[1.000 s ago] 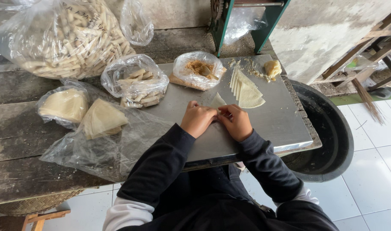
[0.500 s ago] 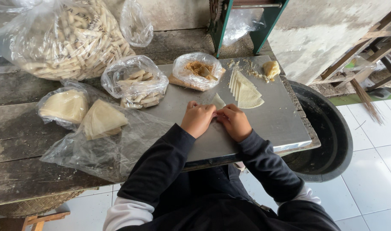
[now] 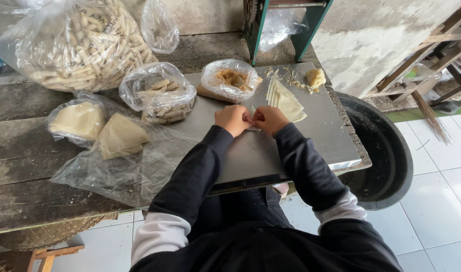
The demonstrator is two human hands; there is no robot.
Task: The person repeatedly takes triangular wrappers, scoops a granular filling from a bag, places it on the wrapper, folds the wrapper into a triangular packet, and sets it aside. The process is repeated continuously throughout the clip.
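Left hand [image 3: 233, 120] and right hand [image 3: 269, 119], fingers pinched together on a small pastry sheet [image 3: 251, 112] on the metal bench [image 3: 311, 136], apparently mid-fold; beyond, stacked wrappers [image 3: 286, 100] and a bag of filling [image 3: 230, 79].

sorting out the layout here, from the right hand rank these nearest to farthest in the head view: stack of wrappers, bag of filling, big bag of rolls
From the right hand:
1. Stack of wrappers, just beyond the hand, slightly to its right.
2. Bag of filling, farther back, to the left on the metal board.
3. Big bag of rolls, far left at the back of the wooden table.
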